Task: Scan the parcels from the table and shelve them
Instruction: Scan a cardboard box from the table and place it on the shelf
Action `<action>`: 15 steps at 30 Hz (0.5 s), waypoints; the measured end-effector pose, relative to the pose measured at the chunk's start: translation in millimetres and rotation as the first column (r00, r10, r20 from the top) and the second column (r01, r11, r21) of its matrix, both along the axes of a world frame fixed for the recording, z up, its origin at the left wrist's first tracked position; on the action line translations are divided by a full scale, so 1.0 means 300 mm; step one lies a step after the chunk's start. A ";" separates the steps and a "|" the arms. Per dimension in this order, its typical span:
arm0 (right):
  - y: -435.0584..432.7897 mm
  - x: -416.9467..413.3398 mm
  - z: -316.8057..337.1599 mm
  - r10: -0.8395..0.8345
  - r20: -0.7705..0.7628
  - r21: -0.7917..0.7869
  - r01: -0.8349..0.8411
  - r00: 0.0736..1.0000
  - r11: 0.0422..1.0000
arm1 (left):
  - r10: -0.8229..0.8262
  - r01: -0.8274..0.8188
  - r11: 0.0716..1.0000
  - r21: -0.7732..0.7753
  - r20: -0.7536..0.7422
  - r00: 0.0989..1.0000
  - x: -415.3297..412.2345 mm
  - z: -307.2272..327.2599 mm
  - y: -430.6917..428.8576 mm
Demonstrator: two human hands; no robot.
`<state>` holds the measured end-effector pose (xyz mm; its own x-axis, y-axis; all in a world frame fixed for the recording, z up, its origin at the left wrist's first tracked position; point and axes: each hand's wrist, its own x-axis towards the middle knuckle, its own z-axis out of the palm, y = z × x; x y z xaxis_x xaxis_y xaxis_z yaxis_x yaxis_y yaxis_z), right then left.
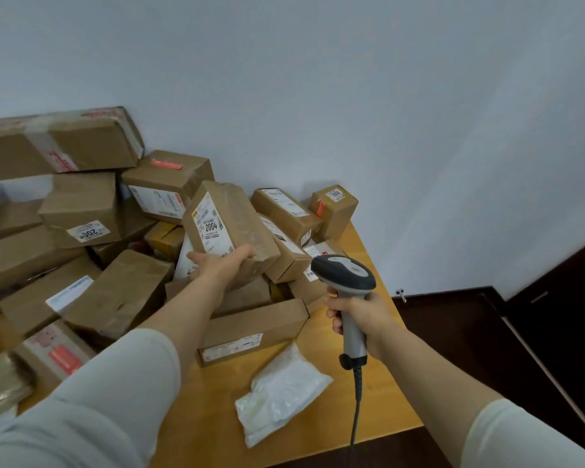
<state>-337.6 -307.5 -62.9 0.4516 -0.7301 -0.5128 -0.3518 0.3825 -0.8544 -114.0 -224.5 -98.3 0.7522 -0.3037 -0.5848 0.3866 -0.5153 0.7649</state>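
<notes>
over the far side of the wooden table, left hand is gripping the lower end of a brown cardboard parcel with a white label reading 2004, holding it tilted above the pile, label facing the camera. right hand is wrapping its fingers round the handle of a grey corded barcode scanner, head sitting just right of the parcel, not yet lined up on the label. judging progress: early. heap of brown cardboard boxes and a white plastic mailer bag are waiting on the table. no shelf in view.
</notes>
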 end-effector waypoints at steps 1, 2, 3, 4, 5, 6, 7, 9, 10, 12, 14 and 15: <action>-0.002 0.004 0.009 -0.004 0.020 -0.005 0.004 1.000 1.000 | -0.012 0.012 1.000 -0.014 0.015 1.000 -0.005 0.009 0.009; -0.002 0.007 0.019 -0.006 0.043 -0.018 0.007 0.999 1.000 | -0.026 0.027 0.999 -0.025 0.039 0.999 -0.015 0.022 0.019; -0.002 0.008 0.029 -0.004 0.063 -0.040 0.006 0.998 0.999 | -0.046 0.048 0.998 -0.034 0.071 0.996 -0.029 0.036 0.031; 0.002 0.009 0.040 -0.002 0.082 -0.068 0.008 0.997 0.998 | -0.074 0.078 0.996 -0.042 0.106 0.992 -0.044 0.048 0.044; 0.009 0.009 0.051 -0.004 0.104 -0.091 0.014 0.995 0.996 | -0.110 0.118 0.992 -0.054 0.128 0.986 -0.063 0.065 0.058; 0.019 0.006 0.063 -0.007 0.134 -0.106 0.021 0.991 0.994 | -0.152 0.164 0.984 -0.076 0.137 0.979 -0.085 0.084 0.075; 0.032 0.000 0.077 -0.012 0.168 -0.113 0.032 0.986 0.993 | -0.192 0.206 0.973 -0.102 0.135 0.972 -0.114 0.109 0.099; 0.070 -0.020 0.108 -0.023 0.248 -0.106 0.051 0.968 0.993 | -0.254 0.273 0.949 -0.160 0.130 0.958 -0.182 0.154 0.159; 0.095 -0.035 0.124 -0.025 0.290 -0.092 0.053 0.957 0.994 | -0.275 0.296 0.934 -0.203 0.123 0.954 -0.225 0.175 0.194; 0.148 -0.077 0.152 -0.032 0.355 -0.036 0.048 0.934 0.998 | -0.311 0.330 0.901 -0.282 0.112 0.944 -0.323 0.209 0.273; 0.206 -0.132 0.177 -0.015 0.399 0.010 0.012 0.917 1.000 | -0.319 0.340 0.881 -0.329 0.117 0.940 -0.431 0.243 0.358; 0.234 -0.162 0.188 0.008 0.414 0.013 -0.015 0.910 1.000 | -0.289 0.315 0.872 -0.374 0.124 0.949 -0.478 0.265 0.405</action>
